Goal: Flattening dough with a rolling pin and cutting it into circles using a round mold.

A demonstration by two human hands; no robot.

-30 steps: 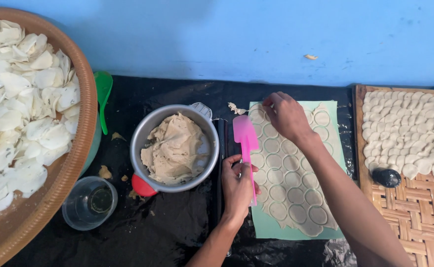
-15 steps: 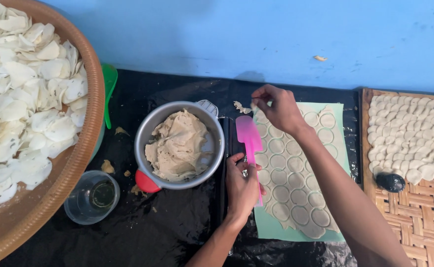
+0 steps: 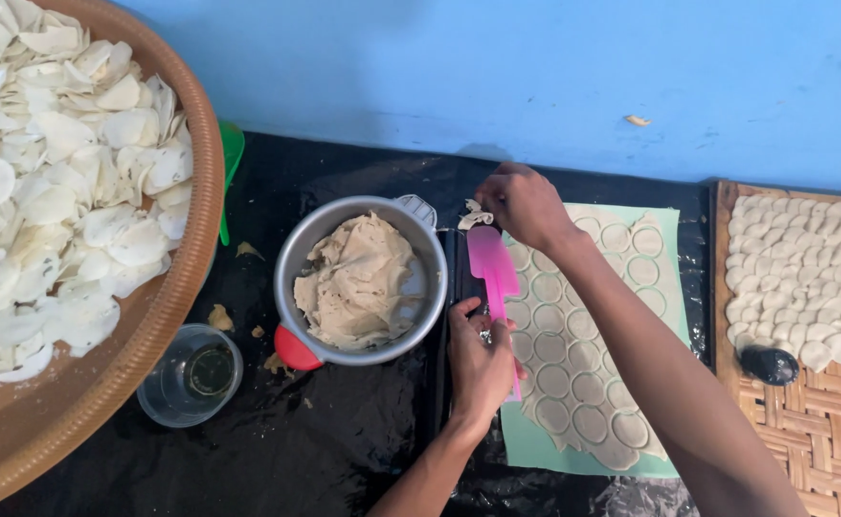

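A thin sheet of dough (image 3: 583,335) stamped with several circles lies on a pale green mat (image 3: 674,287). My left hand (image 3: 481,359) grips a pink spatula (image 3: 492,263) at the mat's left edge, blade pointing away from me. My right hand (image 3: 524,203) pinches a scrap of dough (image 3: 473,216) at the sheet's far left corner. A metal pot (image 3: 291,278) with a lump of dough (image 3: 358,282) sits just left of my hands.
A large round tray (image 3: 186,278) piled with white dough rounds fills the left. A woven tray (image 3: 813,421) with more rounds and a small black cutter (image 3: 770,364) sits at the right. A small glass cup (image 3: 190,375) stands on black plastic sheeting (image 3: 325,450).
My right hand has moved from over the dough sheet up and left to its far left corner and now pinches a scrap there. The left hand stays on the spatula.
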